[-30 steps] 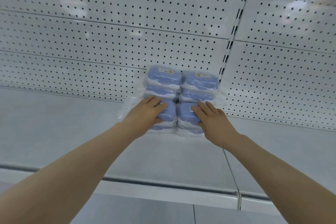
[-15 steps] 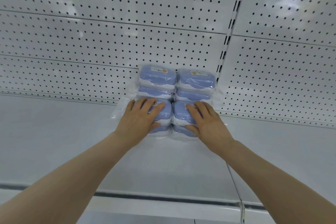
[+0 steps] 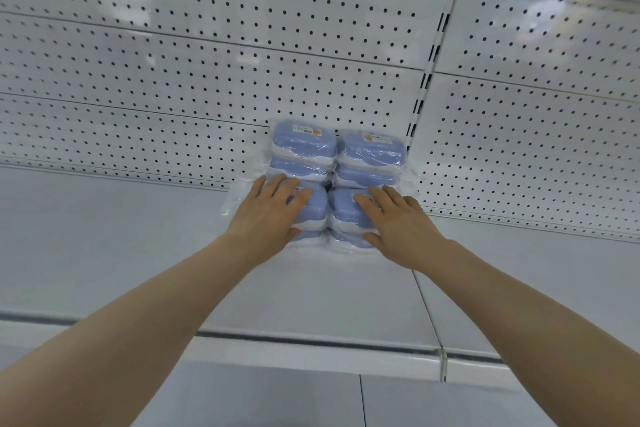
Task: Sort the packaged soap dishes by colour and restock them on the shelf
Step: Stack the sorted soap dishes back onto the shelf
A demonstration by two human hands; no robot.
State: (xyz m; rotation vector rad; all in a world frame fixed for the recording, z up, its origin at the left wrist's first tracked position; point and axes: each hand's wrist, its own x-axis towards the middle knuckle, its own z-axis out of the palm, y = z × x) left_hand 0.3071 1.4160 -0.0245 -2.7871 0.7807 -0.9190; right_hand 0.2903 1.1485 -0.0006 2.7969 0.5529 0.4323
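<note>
Both arms bare, stretched forward, nearly straight. Left forearm (image 3: 138, 315) in from 8 o'clock, running toward 1 o'clock; right forearm (image 3: 519, 305) in from 4 o'clock, running toward 11 o'clock. Converging, wrists flat, no visible bend. Left hand (image 3: 273, 215) palm down, fingers straight and slightly fanned, tips toward 1 o'clock, thumb low on its 4 o'clock side. Right hand (image 3: 398, 222) mirrored: palm down, fingers straight, tips toward 11 o'clock, thumb low at 8 o'clock. Hands level, near each other, not touching.
</note>
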